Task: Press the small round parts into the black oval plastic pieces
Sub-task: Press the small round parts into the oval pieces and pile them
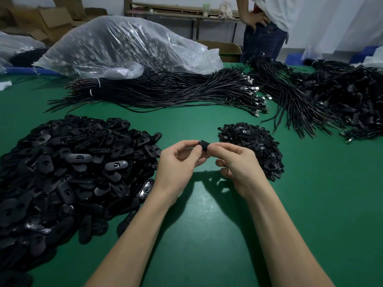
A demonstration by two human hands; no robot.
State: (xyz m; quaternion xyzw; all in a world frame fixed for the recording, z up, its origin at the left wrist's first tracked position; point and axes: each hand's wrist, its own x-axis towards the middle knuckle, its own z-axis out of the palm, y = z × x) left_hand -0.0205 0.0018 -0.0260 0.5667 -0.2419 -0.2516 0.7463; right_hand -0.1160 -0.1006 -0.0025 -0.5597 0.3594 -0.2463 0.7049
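A black oval plastic piece [203, 145] is held above the green table [207, 235] between both hands. My left hand [176, 162] pinches its left end with thumb and fingertips. My right hand [236, 164] pinches its right end, and most of the piece is hidden by the fingers. A large heap of black oval pieces [68, 172] lies to the left of my hands. A smaller heap of small round parts [255, 146] lies just to the right of my right hand. I cannot see whether a round part sits in the held piece.
Bundles of black cables [176, 92] stretch across the table behind the heaps, with more at the right [342, 100]. A clear plastic bag of cables [124, 46] lies at the back left. A person [267, 25] stands at the table's far edge.
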